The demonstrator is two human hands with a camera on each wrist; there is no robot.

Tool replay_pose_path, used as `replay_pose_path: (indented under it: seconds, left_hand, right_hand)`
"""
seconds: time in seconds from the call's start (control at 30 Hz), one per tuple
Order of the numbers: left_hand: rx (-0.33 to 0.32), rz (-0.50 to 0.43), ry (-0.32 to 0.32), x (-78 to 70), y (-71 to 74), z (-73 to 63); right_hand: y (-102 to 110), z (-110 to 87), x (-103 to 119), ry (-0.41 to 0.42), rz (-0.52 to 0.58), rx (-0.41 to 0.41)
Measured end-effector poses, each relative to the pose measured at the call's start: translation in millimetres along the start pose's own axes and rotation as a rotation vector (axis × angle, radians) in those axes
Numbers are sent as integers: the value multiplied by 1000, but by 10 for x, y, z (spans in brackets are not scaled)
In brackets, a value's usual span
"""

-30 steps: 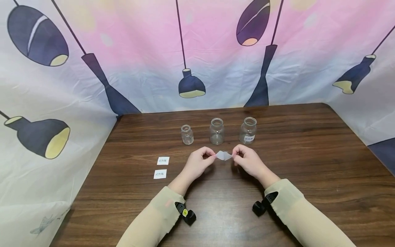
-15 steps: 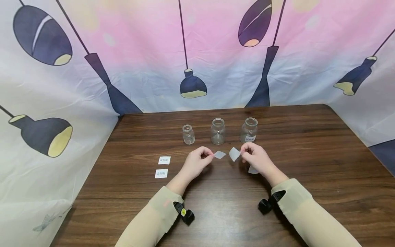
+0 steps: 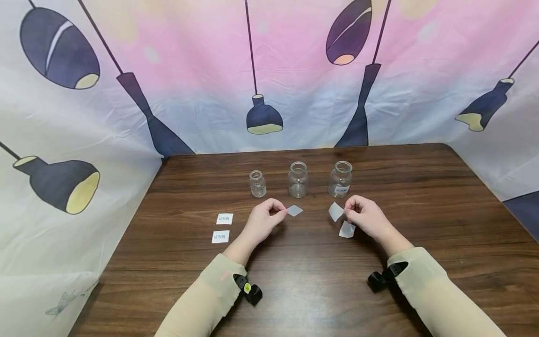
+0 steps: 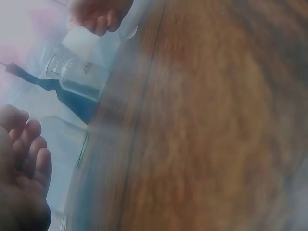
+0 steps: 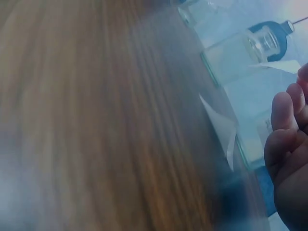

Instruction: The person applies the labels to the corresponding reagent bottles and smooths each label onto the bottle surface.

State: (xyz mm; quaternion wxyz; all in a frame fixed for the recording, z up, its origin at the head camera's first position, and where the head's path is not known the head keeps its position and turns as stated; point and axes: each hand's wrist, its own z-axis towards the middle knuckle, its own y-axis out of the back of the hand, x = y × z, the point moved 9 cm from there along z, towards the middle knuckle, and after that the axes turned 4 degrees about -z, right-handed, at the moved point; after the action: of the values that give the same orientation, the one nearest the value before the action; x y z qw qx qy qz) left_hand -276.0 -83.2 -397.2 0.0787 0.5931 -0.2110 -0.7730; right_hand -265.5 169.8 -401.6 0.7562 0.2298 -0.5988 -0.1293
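My left hand (image 3: 261,221) pinches a small greyish paper square (image 3: 294,210) by one corner between thumb and index finger. To its right, my right hand (image 3: 367,217) pinches a small white paper square (image 3: 335,212) by its edge, and no print shows on either one. A gap lies between the two squares. Just below the right fingertips, another blank paper piece (image 3: 347,230) lies on the table; the right wrist view shows this piece (image 5: 221,127) slightly curled. Both squares are held in front of a row of glass jars.
A small jar (image 3: 258,186), a larger middle jar (image 3: 298,182) and a right jar (image 3: 340,177) stand uncapped. The right jar bears a printed label (image 3: 341,190). Two printed labels (image 3: 224,218) lie left of my left hand on the wooden table (image 3: 168,262). A patterned cloth (image 3: 202,121) hangs behind.
The pale squares, together between my hands a second ago, have come apart. My right hand has moved right with one, exposing the piece on the table; my left has drawn slightly left.
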Motion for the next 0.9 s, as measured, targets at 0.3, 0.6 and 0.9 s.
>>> replay_pose_path:
  seconds: [0.3,0.6,0.9]
  left_hand:
    - [-23,-12,3,19,50,18]
    - [-50,-3,23,25,84,24]
    - [-71,-17,7,17,78,33]
  right_hand:
    - [61,-87,-97,5,4,24]
    - [120,-130,100,-17,39,-15]
    - [-12,-87,406,-9,104,4]
